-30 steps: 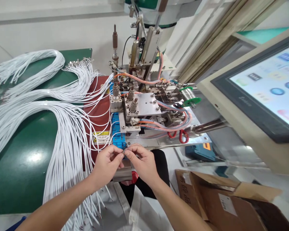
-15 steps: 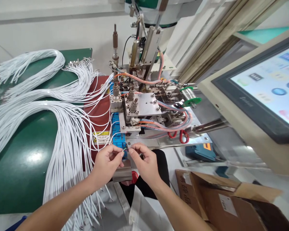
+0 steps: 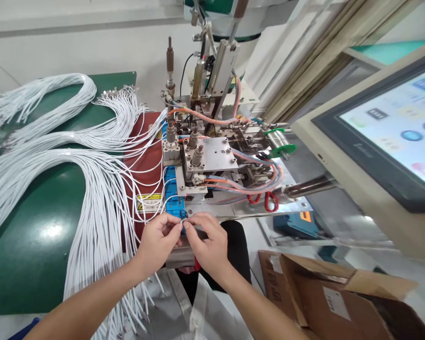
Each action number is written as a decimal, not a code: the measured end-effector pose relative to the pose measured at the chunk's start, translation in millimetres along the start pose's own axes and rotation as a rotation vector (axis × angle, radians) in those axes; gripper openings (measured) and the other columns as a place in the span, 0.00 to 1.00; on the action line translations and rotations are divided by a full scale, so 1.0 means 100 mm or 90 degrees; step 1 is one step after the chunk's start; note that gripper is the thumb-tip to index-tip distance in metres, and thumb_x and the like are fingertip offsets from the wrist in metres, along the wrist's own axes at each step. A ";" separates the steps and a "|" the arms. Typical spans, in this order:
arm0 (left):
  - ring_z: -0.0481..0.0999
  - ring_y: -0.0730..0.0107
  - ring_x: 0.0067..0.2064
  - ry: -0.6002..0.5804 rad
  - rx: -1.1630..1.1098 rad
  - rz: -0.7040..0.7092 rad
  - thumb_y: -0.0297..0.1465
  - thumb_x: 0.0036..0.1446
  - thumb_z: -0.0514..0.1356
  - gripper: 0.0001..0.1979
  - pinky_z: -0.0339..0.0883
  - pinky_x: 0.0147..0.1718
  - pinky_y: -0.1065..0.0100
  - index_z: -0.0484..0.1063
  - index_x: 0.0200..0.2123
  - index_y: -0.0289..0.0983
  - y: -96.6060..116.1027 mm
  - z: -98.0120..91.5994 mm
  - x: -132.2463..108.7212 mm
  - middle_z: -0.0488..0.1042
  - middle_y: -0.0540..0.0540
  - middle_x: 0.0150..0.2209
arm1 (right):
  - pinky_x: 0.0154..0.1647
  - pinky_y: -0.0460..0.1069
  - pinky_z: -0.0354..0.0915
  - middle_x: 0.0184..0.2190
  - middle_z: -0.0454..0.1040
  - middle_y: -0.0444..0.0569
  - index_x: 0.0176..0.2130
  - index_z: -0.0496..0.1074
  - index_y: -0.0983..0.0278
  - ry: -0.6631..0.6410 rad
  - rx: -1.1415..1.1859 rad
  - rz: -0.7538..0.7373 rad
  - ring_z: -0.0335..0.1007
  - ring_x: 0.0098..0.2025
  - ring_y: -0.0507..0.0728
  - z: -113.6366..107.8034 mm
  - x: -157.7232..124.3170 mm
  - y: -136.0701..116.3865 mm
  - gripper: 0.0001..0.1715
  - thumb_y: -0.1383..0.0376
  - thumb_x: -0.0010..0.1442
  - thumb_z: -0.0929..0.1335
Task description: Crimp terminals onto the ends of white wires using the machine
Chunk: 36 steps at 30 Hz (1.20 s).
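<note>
My left hand (image 3: 159, 238) and my right hand (image 3: 207, 241) meet just in front of the blue fixture (image 3: 173, 198) of a small assembly machine (image 3: 207, 156). Both pinch the end of a thin white wire (image 3: 182, 221) between thumb and fingers, fingertips almost touching. What sits at the wire's tip is too small to make out. A big bundle of white wires (image 3: 67, 165) fans over the green table (image 3: 31, 245) to the left and runs toward my left hand.
A touchscreen panel (image 3: 393, 127) juts in at the right on a metal arm (image 3: 304, 186). An open cardboard box (image 3: 326, 293) lies at the lower right. A red mat (image 3: 145, 156) lies under the wires beside the machine. Pink and orange hoses (image 3: 248, 184) loop across the machine.
My right hand drew slightly away from the left, then closed back in so the fingertips meet again at the wire end. The view shifted down slightly.
</note>
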<state>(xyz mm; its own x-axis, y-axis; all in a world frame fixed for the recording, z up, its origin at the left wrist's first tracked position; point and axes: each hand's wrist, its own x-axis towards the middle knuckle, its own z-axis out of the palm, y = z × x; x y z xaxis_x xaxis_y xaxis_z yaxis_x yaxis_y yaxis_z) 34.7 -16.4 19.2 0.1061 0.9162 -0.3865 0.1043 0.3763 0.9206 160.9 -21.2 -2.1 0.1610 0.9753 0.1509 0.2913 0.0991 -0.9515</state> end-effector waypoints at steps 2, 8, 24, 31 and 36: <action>0.69 0.77 0.20 -0.004 0.003 0.006 0.34 0.50 0.58 0.08 0.64 0.21 0.75 0.67 0.29 0.34 0.00 0.00 0.00 0.67 0.54 0.18 | 0.36 0.52 0.62 0.24 0.72 0.48 0.24 0.72 0.62 0.001 -0.022 -0.036 0.67 0.31 0.55 -0.03 0.01 0.00 0.05 0.68 0.49 0.67; 0.71 0.75 0.20 -0.003 0.024 0.018 0.33 0.49 0.58 0.07 0.64 0.21 0.75 0.67 0.28 0.35 -0.05 0.00 0.01 0.68 0.54 0.17 | 0.31 0.48 0.64 0.23 0.71 0.45 0.23 0.71 0.64 -0.047 0.165 0.154 0.67 0.27 0.53 -0.02 0.05 0.03 0.05 0.65 0.48 0.68; 0.67 0.78 0.21 -0.014 0.179 0.083 0.31 0.52 0.56 0.10 0.62 0.22 0.74 0.68 0.39 0.36 -0.03 -0.08 0.06 0.69 0.51 0.28 | 0.34 0.50 0.59 0.24 0.69 0.46 0.25 0.66 0.63 -0.020 -0.129 -0.053 0.65 0.29 0.54 -0.01 0.03 0.13 0.06 0.67 0.54 0.63; 0.70 0.68 0.37 -0.053 0.541 0.250 0.24 0.55 0.51 0.09 0.64 0.40 0.64 0.69 0.36 0.37 0.04 -0.28 0.12 0.67 0.47 0.36 | 0.32 0.47 0.58 0.25 0.68 0.45 0.26 0.64 0.63 -0.117 -0.147 0.033 0.64 0.29 0.54 0.00 0.08 0.31 0.09 0.64 0.57 0.60; 0.70 0.67 0.38 -0.050 0.595 0.279 0.24 0.57 0.49 0.10 0.65 0.40 0.63 0.69 0.36 0.36 0.02 -0.27 0.15 0.68 0.46 0.36 | 0.29 0.47 0.57 0.25 0.69 0.46 0.25 0.65 0.63 -0.127 -0.220 0.024 0.64 0.29 0.54 -0.02 0.13 0.30 0.09 0.65 0.55 0.61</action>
<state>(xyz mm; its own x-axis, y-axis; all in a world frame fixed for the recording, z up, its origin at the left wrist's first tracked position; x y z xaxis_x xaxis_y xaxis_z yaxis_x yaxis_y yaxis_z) 10.1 1.5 16.6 0.3813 0.9224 -0.0611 0.7631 -0.2768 0.5840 173.3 -6.1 -28.0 0.0015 0.9995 0.0312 0.5940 0.0242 -0.8041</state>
